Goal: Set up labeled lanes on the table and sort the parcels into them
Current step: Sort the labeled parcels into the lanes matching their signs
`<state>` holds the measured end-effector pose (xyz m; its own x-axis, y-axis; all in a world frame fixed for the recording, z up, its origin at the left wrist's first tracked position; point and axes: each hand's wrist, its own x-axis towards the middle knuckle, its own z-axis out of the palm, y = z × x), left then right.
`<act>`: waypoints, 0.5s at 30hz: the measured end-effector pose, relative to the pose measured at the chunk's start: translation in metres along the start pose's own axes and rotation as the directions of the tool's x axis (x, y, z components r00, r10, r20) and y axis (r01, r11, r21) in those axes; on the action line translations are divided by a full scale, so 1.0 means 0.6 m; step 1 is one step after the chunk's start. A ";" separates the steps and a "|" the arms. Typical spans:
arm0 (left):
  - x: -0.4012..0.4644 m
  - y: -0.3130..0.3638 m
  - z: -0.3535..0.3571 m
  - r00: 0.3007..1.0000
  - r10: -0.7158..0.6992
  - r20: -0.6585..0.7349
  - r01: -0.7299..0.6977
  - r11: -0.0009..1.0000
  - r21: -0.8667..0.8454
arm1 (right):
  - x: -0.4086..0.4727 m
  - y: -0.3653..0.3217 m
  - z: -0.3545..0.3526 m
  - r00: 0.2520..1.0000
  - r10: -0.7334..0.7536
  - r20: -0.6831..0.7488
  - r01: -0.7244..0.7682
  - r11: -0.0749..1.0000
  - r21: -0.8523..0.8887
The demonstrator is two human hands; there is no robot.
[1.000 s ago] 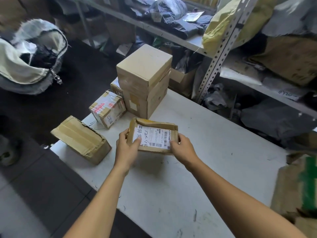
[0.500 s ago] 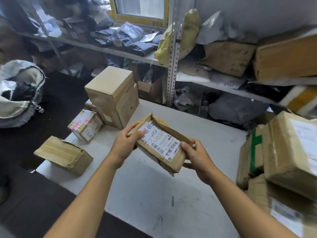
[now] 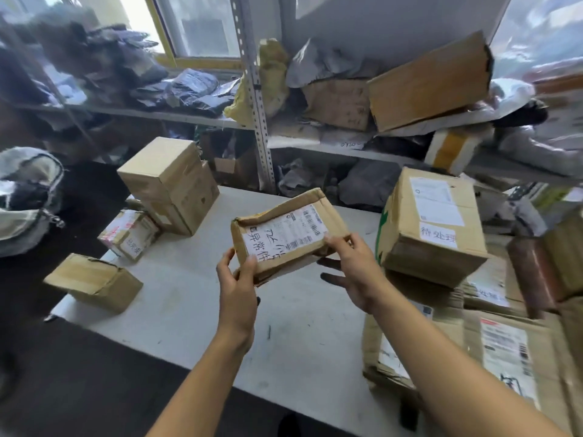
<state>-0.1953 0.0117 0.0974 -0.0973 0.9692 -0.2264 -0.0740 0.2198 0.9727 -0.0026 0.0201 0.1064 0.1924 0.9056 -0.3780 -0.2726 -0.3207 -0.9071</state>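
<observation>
Both hands, left hand (image 3: 235, 279) and right hand (image 3: 353, 266), grip the flat parcel (image 3: 288, 234) by its ends, seemingly clear above bare table (image 3: 195, 279).

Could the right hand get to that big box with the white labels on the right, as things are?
Probably, but not freely: the right hand grips the flat parcel together with the left hand. The labelled box sits just beside it with nothing between.

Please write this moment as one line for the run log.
phase: sorting | left hand: holds parcel | right hand: holds parcel | parcel: above table, label up
</observation>
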 end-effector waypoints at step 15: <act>-0.058 0.087 0.083 0.951 0.038 0.307 -0.024 0.999 -0.049 | -0.119 -0.113 -0.122 0.956 -0.268 -0.121 0.263 0.963 -0.055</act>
<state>-0.1462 -0.0051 0.1583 0.2092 0.9642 -0.1628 -0.1198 0.1905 0.9743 0.0712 -0.0428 0.1815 0.3705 0.9181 -0.1410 -0.1602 -0.0863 -0.9833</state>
